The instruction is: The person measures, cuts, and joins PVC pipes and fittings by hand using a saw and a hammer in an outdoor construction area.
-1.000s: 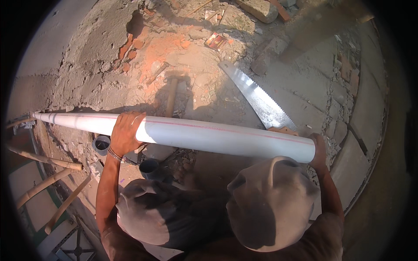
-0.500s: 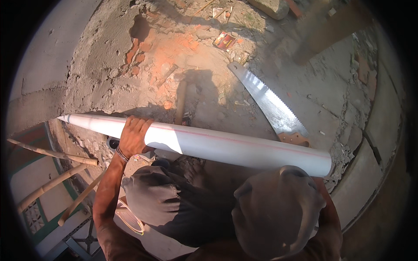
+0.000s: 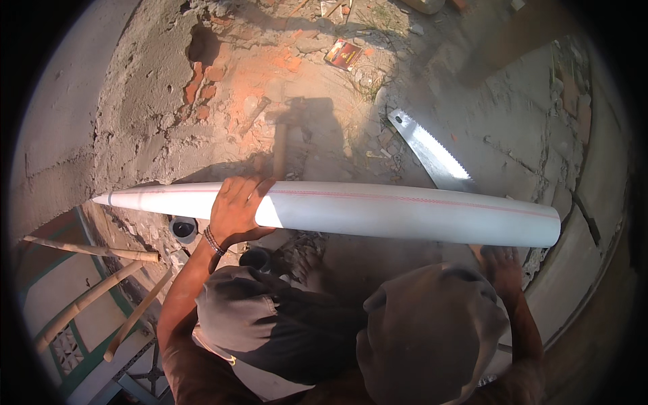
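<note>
A long white pipe (image 3: 351,209) with a red stripe crosses in front of me, its far left end at the rough wall. My left hand (image 3: 239,212), a bracelet at its wrist, grips the pipe from above, left of its middle. My right hand (image 3: 499,270) is beneath the pipe near its right end; its fingertips are hidden, so I cannot tell what it holds. A handsaw (image 3: 432,152) lies beyond the pipe, its handle hidden behind it. My grey-trousered knees (image 3: 432,324) are bent below the pipe.
Behind are a rough broken wall (image 3: 135,115), a red packet (image 3: 343,54) and a hammer-like tool (image 3: 280,152) among rubble. Dark cylinders (image 3: 183,229) stand below the pipe's left part. Bamboo poles (image 3: 91,300) project at left. Concrete slabs (image 3: 563,290) form an edge at right.
The pipe and my left hand have moved rightward. My right hand has dropped from the pipe's end to beneath it, and more of the saw's handle end is covered.
</note>
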The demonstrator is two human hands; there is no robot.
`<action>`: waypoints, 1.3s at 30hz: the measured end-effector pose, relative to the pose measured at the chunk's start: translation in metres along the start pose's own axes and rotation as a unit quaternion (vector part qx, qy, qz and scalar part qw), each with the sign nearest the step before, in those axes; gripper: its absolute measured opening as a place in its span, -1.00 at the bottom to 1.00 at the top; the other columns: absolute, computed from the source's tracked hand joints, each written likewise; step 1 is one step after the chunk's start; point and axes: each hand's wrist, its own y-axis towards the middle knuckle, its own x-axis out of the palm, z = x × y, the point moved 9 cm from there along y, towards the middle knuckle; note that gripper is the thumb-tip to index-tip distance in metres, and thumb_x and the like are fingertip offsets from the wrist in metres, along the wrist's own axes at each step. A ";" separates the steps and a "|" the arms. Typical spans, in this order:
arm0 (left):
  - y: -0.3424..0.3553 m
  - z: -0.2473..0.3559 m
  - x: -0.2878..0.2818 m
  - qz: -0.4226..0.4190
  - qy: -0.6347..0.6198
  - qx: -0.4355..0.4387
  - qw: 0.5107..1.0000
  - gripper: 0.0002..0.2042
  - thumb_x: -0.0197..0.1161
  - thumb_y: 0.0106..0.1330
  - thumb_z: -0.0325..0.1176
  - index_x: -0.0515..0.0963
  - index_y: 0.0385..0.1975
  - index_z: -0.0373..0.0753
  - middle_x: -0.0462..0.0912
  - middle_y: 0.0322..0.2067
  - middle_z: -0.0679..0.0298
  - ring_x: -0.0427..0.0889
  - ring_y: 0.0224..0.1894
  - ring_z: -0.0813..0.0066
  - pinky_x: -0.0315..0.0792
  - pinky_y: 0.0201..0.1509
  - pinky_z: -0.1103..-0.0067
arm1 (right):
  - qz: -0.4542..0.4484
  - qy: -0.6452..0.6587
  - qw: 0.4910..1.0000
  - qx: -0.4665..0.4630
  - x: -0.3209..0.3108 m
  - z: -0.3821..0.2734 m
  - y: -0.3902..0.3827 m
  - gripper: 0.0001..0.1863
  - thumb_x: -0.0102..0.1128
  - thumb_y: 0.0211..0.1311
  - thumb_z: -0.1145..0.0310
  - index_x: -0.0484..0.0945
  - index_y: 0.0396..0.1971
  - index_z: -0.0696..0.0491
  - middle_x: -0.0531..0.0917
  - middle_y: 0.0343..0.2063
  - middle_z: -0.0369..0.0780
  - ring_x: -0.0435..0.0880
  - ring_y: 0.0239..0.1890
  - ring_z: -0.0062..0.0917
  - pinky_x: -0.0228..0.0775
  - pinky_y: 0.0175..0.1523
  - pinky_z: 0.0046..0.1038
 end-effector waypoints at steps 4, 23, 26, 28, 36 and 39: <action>0.001 -0.006 -0.009 0.015 -0.012 0.005 1.000 -0.09 0.51 -0.05 0.23 0.49 0.27 -0.24 0.60 0.06 0.07 0.56 0.09 0.11 0.38 0.21 0.24 | -0.032 0.032 0.999 -0.019 -0.003 -0.013 0.005 -0.63 0.17 0.16 0.41 0.53 0.01 0.05 0.57 -0.05 -0.13 0.57 0.13 -0.18 0.35 0.33 -0.06; 0.085 0.064 -0.046 -0.057 -0.162 0.090 0.981 -0.04 0.64 -0.17 -0.10 0.37 0.35 -0.22 0.69 0.05 -0.04 0.73 0.03 -0.05 0.61 0.08 0.20 | 0.155 0.202 0.954 0.160 -0.093 -0.127 -0.153 -0.71 0.34 -0.23 0.41 0.41 -0.48 0.09 0.52 -0.55 -0.13 0.56 -0.53 -0.17 0.47 -0.35 -0.17; 0.119 0.101 -0.029 -0.128 -0.266 0.112 0.949 -0.10 0.66 -0.17 -0.12 0.44 0.30 -0.17 0.70 0.04 0.02 0.71 0.08 -0.01 0.57 0.17 0.27 | 0.218 0.299 0.835 0.408 -0.120 -0.170 -0.243 -0.81 0.20 -0.16 0.48 0.34 -0.56 0.09 0.49 -0.64 -0.14 0.50 -0.67 -0.24 0.40 -0.48 -0.27; 0.133 0.123 -0.024 -0.188 -0.223 0.112 0.950 -0.05 0.62 -0.16 0.00 0.39 0.33 -0.21 0.70 0.04 -0.05 0.72 0.06 -0.02 0.58 0.15 0.26 | 0.237 0.322 0.769 0.499 -0.123 -0.207 -0.301 -0.86 0.16 -0.09 0.48 0.38 -0.53 0.12 0.47 -0.67 -0.18 0.50 -0.70 -0.36 0.37 -0.49 -0.38; 0.160 0.167 -0.034 -0.178 -0.189 0.071 0.963 -0.03 0.66 -0.24 0.00 0.44 0.29 -0.23 0.72 0.03 -0.05 0.72 0.07 -0.03 0.57 0.19 0.29 | 0.516 0.409 0.679 0.325 -0.109 -0.187 -0.264 -0.80 0.24 0.13 0.36 0.40 -0.49 0.10 0.48 -0.65 -0.29 0.38 -0.67 -0.58 0.20 -0.49 -0.53; 0.161 0.165 -0.036 -0.145 -0.203 0.095 0.964 -0.10 0.66 -0.22 -0.02 0.49 0.24 -0.22 0.73 0.00 -0.04 0.73 0.02 0.02 0.59 0.15 0.28 | 0.560 0.448 0.674 0.176 -0.095 -0.172 -0.202 -0.73 0.29 0.21 0.35 0.37 -0.50 0.11 0.44 -0.65 -0.26 0.34 -0.68 -0.58 0.13 -0.53 -0.51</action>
